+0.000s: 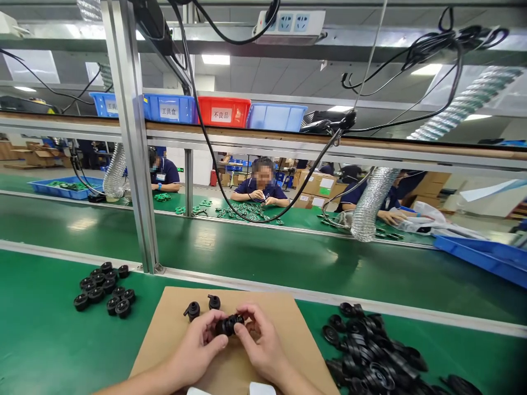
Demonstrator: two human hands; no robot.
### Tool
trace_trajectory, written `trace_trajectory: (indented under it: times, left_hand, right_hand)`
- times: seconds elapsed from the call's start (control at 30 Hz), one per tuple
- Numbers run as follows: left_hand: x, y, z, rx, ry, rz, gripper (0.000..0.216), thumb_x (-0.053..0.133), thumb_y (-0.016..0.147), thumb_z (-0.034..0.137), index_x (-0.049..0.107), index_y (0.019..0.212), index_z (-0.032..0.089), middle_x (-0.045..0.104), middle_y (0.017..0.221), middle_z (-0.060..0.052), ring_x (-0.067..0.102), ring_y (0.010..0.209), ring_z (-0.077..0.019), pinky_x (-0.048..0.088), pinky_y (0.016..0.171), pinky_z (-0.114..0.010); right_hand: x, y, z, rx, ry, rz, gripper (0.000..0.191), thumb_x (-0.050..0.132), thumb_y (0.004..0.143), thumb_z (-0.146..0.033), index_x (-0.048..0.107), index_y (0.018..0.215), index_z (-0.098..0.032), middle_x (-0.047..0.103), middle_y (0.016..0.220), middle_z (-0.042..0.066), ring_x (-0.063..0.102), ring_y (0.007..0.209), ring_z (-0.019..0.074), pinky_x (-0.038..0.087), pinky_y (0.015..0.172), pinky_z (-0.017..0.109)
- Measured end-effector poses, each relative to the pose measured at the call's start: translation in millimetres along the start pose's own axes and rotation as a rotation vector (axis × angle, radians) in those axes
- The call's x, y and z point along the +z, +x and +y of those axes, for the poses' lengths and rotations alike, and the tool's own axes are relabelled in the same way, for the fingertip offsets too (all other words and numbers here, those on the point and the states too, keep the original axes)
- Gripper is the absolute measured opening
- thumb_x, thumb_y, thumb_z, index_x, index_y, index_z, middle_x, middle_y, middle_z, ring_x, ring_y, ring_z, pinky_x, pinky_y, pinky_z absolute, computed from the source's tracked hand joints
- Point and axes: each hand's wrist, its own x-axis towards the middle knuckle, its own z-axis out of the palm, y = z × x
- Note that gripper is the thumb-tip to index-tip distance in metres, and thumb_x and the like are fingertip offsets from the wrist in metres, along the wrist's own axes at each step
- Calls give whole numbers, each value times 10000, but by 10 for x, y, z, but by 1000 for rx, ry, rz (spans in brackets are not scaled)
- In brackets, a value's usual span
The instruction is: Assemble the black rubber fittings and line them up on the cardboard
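Fingers (214,341) of both hands pinch 1 black part (228,325) over cardboard (164,334).

Blue bin (169,108), far shelf, left — white label reads 工具盒. Red bin (223,112) just to its right — label reads 不良品.

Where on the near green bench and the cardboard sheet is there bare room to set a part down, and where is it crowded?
Bare green mat lies below the small cluster of black caps. The cardboard sheet is bare along its right edge. It is crowded mid-sheet, where the left hand and right hand hold a black part near two loose pieces, and at the right pile.
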Motion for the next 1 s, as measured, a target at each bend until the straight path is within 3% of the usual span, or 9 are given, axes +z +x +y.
trace_trajectory:
  times: [0.4,0.57,0.77,0.9,1.0]
  left_hand:
    - [-12,-14,16,45,69,8,411,767,902,364,736,1274,192,776,1245,-131,706,1141,-327,558,996,-446]
    - [-17,5,-15,67,49,29,402,777,898,370,743,1258,195,779,1230,-124,706,1145,-322,552,1009,-439]
    - [-16,7,-79,53,3,64,437,800,876,334,767,1291,199,805,1286,-129,726,1134,-312,569,999,-435]
    - [-12,-2,-71,32,17,78,449,829,829,340,804,1245,173,826,1256,-147,740,1092,-323,585,970,-455]
    - [-21,-3,-62,19,13,71,468,851,816,360,806,1241,170,834,1244,-149,749,1110,-333,586,998,-473]
  right_hand:
    - [-7,21,-153,-90,-56,-109,147,577,1116,-373,668,1188,-283,679,1094,69,684,965,237,559,708,309]
    - [-56,25,-121,-132,-99,-147,139,613,1090,-333,695,1184,-271,714,1167,108,714,1061,267,608,728,328]
    - [-193,72,-60,-244,-199,-264,263,622,1047,-185,657,1289,-283,762,1277,113,754,1095,253,660,839,347]
    - [-265,129,-122,-287,-422,-368,103,597,1071,-229,667,1141,-256,810,1059,89,759,900,257,619,785,371]
    - [-302,169,-218,-275,-492,-410,93,596,1089,-263,687,1090,-247,797,946,63,739,799,250,566,691,340]
